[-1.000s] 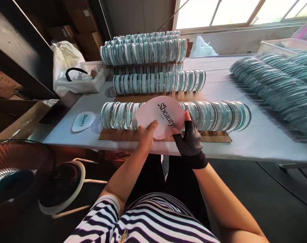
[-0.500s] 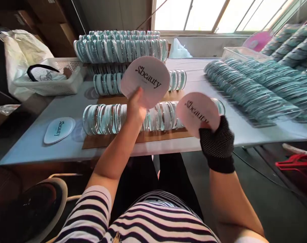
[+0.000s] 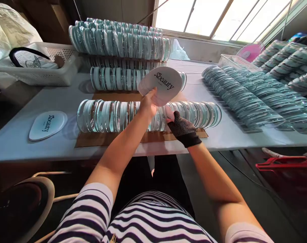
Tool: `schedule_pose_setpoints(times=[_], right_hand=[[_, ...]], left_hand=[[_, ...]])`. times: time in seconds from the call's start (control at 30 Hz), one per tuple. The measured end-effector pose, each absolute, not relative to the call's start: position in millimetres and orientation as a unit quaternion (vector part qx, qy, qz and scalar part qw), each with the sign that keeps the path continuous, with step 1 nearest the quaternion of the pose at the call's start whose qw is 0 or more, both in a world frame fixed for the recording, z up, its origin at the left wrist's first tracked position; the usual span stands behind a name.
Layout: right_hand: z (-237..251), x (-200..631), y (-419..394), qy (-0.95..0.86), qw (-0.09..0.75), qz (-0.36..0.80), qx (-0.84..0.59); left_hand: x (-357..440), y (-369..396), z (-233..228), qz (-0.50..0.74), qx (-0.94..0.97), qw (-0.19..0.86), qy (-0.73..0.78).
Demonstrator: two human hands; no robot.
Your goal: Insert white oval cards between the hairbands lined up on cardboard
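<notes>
The left hand (image 3: pixel 147 106) pinches a stack of white "beauty" discs (image 3: pixel 163 84) above the front row of glass lids (image 3: pixel 112 116) near the bench (image 3: pixel 14 145) edge; the gloved right hand (image 3: pixel 182 126) has its fingers (image 3: pixel 168 113) pushed in among the lids, grip hidden.

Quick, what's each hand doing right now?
Left hand: closed, holding a stack of round Beauty cards.
Right hand: gloved, fingers at the front row of discs; grip cannot be told.

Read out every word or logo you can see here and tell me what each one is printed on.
"beauty", after a looped S-like mark: on the stack of round pink cards held in the left hand.
"beauty", same mark: on the pale oval piece lying flat on the table.
Small line under the logo on the cards: too small to read.
Dark print by the gloved right hand: mostly hidden, unreadable.
</notes>
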State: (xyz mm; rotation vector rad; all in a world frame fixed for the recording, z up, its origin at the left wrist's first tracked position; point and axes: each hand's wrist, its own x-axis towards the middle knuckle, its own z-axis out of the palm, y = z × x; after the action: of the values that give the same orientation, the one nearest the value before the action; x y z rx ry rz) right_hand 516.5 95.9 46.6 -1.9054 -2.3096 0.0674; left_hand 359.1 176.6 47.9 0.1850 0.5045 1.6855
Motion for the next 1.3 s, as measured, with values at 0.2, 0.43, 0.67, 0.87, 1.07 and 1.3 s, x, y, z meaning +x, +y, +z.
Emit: schedule_pose_setpoints(times=[0.2,0.43,0.67,0.87,1.07,1.3], right_hand=[[31.3,527.6,95.2,-0.758,0.171,0.001,-0.63],[12.8,511.3,95.1,-0.776,0.079,0.005,-0.626],[27.3,524.1,98.8,-0.68,0.17,0.44,-0.561],[20.8,510.5,97.8,-0.468,0.321,0.716,-0.406],[45.1,529.3,114.1,-0.718,0.171,0.433,-0.518],[77.3,538.7,147.7,-0.73,0.419,0.042,-0.539]], left_hand=[[361.4,180.0,44.1,0.742,0.079,0.628,0.219],[359.6,173.3,47.2,0.727,0.084,0.644,0.224],[361.2,172.4,46.4,0.739,0.088,0.624,0.238],[361.8,174.2,41.7,0.745,0.108,0.611,0.244],[368.7,171.8,41.4,0.769,0.128,0.569,0.261],[377.2,140.7,46.6,0.794,0.212,0.499,0.275]])
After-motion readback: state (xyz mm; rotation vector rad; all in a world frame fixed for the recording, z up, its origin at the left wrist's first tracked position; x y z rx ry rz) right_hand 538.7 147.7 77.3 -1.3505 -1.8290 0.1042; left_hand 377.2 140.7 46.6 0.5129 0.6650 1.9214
